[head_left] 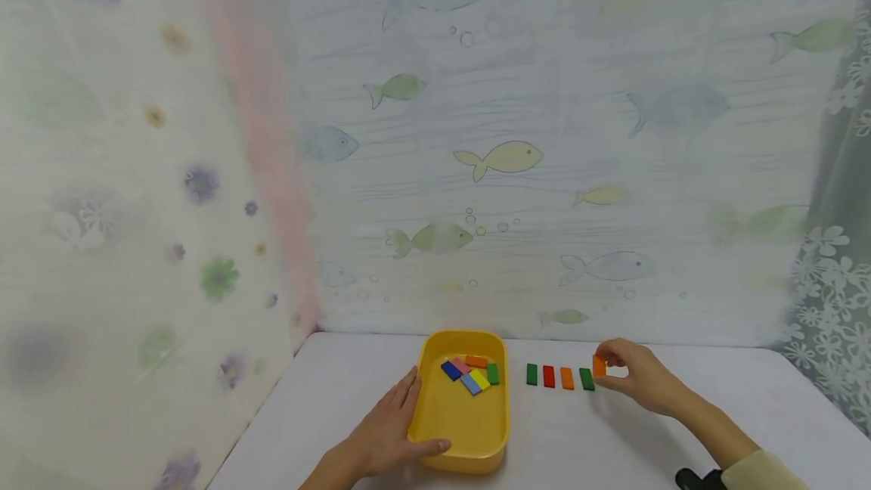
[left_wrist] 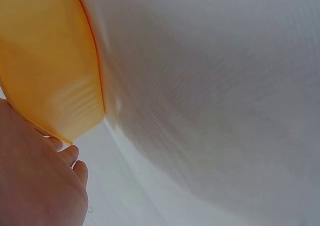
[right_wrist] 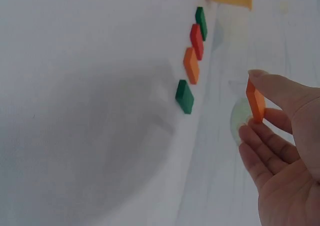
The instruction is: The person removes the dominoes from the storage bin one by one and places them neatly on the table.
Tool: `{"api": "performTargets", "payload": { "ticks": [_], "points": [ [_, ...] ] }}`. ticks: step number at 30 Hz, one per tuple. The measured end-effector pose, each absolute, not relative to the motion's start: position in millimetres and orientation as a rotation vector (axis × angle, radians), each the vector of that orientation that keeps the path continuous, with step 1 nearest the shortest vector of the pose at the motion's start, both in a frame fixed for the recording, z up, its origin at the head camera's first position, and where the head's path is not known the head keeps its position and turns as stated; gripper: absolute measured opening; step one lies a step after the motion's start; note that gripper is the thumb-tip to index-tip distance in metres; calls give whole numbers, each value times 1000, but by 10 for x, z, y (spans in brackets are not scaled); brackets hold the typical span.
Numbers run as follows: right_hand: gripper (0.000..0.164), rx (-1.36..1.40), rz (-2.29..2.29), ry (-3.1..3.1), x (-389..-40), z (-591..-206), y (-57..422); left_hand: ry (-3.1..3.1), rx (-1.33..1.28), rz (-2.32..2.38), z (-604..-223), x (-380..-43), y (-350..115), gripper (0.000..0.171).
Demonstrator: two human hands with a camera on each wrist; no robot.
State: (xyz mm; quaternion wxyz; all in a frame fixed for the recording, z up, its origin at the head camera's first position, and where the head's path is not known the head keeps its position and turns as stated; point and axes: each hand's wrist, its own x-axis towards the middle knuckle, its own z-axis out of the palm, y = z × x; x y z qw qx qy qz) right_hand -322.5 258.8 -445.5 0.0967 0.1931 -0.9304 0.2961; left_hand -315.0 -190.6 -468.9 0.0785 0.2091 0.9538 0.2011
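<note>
Orange block (head_left: 599, 366), clamped by its ends between the thumb and fingers of the right hand (head_left: 640, 376), at the right end of a row of 4 pieces: left green block (head_left: 532, 374), red block (head_left: 548, 376), row's orange block (head_left: 567, 378) and right green block (head_left: 587, 379). In the right wrist view it appears raised from the table (head_left: 565, 452). Holding the ends probably leaves its broad faces free and its long axis roughly matched to the row, whose members stand apart, presumably so that each reads separately. The left hand (head_left: 381, 429) lies along the yellow tray (head_left: 459, 422), fingers straight against the outer side and thumb stretched over the near rim, probably to steady it. Inside, toward the far end, are 6 further blocks, including a dark blue block (head_left: 450, 370) and a light blue block (head_left: 470, 384). Right green block, just beside the fingertips, limits room on that side; a fish-print curtain (head_left: 497, 157) bounds the far edge. Near the sleeve (head_left: 758, 471) sits a dark object (head_left: 689, 479), unidentifiable.
</note>
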Motion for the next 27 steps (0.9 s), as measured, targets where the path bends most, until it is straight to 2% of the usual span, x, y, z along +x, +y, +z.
{"api": "performTargets", "payload": {
  "ticks": [14,27],
  "points": [
    [35,436,950,-2911,-3415,-4721,2858,2856,646,617,-4666,-3117,-1909,115],
    [35,491,917,-2896,-3467,-4865,2863,2849,607,588,-4660,-3116,-1896,117]
  ]
}}
